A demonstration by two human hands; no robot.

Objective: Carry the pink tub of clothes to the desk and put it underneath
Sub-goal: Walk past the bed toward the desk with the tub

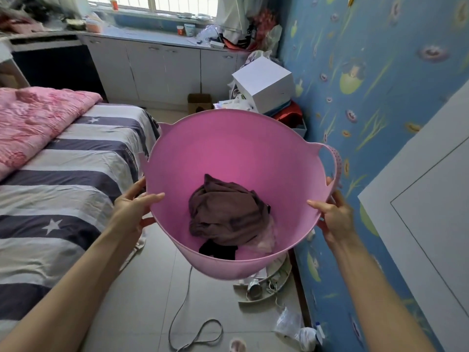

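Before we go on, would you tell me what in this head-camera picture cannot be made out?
- Head view: the floor right below the pink tub is hidden by the tub itself.
- The clothes are bunched; how many garments lie there cannot be told.
- The fingers of the left hand and right hand on the outer wall are partly hidden by the rim.
- The dark opening under the desk is too dim to show its contents.
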